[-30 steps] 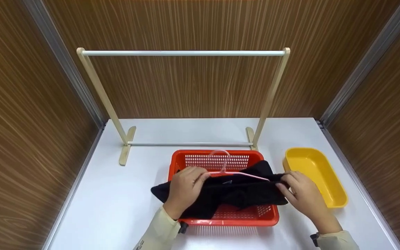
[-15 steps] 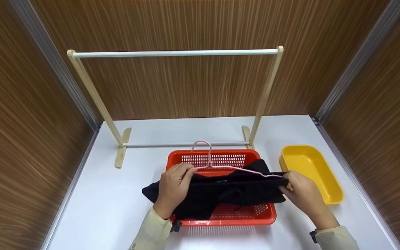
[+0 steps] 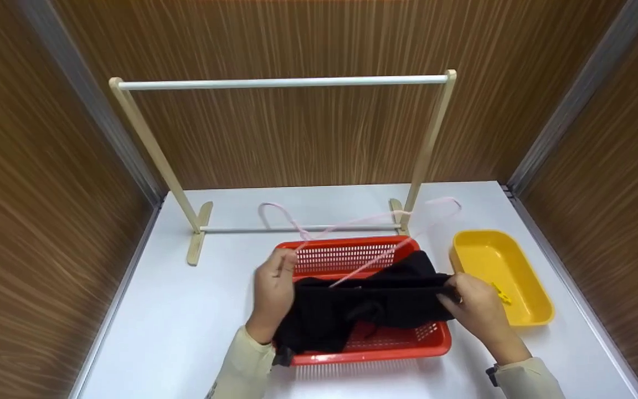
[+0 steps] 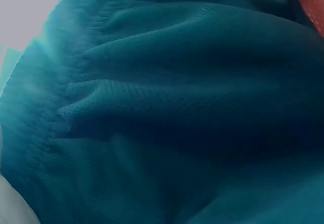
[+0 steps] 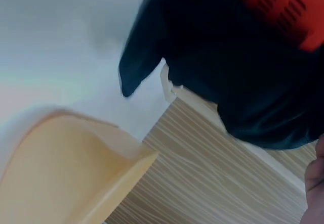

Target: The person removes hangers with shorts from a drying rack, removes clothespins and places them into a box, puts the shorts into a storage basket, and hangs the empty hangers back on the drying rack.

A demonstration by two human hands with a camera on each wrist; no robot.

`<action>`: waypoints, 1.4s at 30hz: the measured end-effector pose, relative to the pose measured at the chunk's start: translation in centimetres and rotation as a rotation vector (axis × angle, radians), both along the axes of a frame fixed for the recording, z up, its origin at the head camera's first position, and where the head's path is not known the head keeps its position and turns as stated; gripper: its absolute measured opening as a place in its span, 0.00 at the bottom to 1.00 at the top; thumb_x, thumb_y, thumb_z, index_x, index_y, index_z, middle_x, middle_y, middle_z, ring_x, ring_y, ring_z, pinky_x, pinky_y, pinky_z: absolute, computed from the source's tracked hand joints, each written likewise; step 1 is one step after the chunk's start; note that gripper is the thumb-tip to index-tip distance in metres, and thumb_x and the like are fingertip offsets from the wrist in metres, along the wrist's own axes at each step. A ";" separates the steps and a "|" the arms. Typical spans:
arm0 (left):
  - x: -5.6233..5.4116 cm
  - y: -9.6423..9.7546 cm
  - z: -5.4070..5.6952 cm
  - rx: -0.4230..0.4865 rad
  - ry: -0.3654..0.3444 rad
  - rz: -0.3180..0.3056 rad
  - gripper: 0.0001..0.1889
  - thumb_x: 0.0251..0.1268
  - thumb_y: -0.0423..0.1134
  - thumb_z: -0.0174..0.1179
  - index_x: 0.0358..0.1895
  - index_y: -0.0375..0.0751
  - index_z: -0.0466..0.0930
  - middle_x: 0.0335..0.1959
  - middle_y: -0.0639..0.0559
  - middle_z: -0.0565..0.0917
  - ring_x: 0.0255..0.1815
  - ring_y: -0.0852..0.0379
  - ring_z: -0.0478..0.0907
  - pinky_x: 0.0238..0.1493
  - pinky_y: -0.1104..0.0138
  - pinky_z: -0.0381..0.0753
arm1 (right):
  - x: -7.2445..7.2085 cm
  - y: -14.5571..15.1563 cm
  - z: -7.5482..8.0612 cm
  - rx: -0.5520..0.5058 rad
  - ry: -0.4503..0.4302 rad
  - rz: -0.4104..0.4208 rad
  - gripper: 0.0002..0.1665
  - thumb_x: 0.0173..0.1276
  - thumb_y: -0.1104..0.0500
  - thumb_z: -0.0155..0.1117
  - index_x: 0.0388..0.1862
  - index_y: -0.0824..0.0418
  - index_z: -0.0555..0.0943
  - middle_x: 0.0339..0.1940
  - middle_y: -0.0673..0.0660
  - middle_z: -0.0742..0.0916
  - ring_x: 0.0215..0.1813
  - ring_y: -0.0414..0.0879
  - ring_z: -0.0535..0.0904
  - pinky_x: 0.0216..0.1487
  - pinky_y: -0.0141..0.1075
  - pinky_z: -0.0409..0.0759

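Note:
Black shorts [image 3: 319, 310] with a gathered waistband lie spread over the red basket [image 3: 374, 354], a drawstring loop showing near their middle. My left hand [image 3: 274, 288] grips a thin pink hanger [image 3: 374, 259] close to its neck. Blurred by motion, the hanger slants up to the right, its hook toward the upper left and its far end above the basket. With thumb and fingers my right hand [image 3: 477, 302] pinches the right end of the waistband. Shorts fabric [image 4: 177, 82] fills most of the left wrist view. In the right wrist view, fingers [image 5: 315, 176] show at the right edge beside the cloth.
A wooden rack with a white top rail [image 3: 283, 83] stands behind the basket. At the right is a yellow tray [image 3: 463, 238] holding a small yellow clip [image 3: 502, 293]. Wood-patterned panels [image 3: 297, 144] enclose the white table [image 3: 186, 327] on three sides.
The hanger has swung up out of the waistband, its right end rising above the basket and its hook moving left. My left hand has shifted left with it; the right still pinches the waistband.

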State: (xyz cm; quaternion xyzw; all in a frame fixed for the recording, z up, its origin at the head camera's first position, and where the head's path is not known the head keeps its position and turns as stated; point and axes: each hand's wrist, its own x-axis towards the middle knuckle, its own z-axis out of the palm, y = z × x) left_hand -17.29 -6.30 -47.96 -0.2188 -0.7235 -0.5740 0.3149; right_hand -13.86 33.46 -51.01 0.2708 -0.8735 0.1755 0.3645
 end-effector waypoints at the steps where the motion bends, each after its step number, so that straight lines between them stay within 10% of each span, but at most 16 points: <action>1: 0.0 0.2 0.0 -0.025 -0.001 -0.002 0.07 0.73 0.25 0.58 0.38 0.40 0.81 0.21 0.52 0.71 0.21 0.62 0.63 0.27 0.68 0.68 | -0.1 0.0 -0.1 0.001 -0.024 -0.007 0.24 0.40 0.71 0.83 0.31 0.60 0.76 0.24 0.50 0.79 0.26 0.43 0.73 0.27 0.38 0.73; 12: 0.1 0.4 -0.8 -0.124 0.047 0.031 0.03 0.74 0.30 0.60 0.39 0.40 0.81 0.21 0.55 0.72 0.21 0.63 0.65 0.27 0.69 0.67 | 0.3 -1.0 -1.0 -0.034 -0.390 0.008 0.30 0.53 0.68 0.81 0.53 0.57 0.78 0.32 0.43 0.79 0.31 0.35 0.72 0.31 0.32 0.77; 24: -0.1 0.0 -1.5 -0.156 0.040 0.034 0.04 0.70 0.28 0.64 0.38 0.41 0.81 0.21 0.55 0.73 0.21 0.64 0.66 0.25 0.69 0.68 | 0.5 -3.0 -3.4 -0.205 -0.350 0.136 0.46 0.53 0.72 0.76 0.73 0.64 0.70 0.44 0.50 0.82 0.39 0.38 0.74 0.44 0.28 0.72; 35: 0.0 -0.4 -1.8 -0.177 -0.009 -0.054 0.04 0.71 0.30 0.64 0.37 0.43 0.81 0.24 0.57 0.76 0.23 0.63 0.69 0.28 0.70 0.69 | 0.3 -6.0 -3.3 0.279 -0.477 0.015 0.32 0.60 0.50 0.75 0.60 0.64 0.81 0.57 0.64 0.87 0.60 0.61 0.82 0.65 0.58 0.71; 42: -0.1 -0.5 -1.8 -0.133 -0.051 -0.108 0.04 0.71 0.29 0.64 0.36 0.41 0.82 0.22 0.57 0.73 0.22 0.64 0.66 0.27 0.70 0.66 | 0.3 -6.4 -3.3 0.285 -0.502 -0.036 0.30 0.58 0.47 0.75 0.55 0.62 0.84 0.55 0.61 0.88 0.58 0.58 0.83 0.66 0.57 0.71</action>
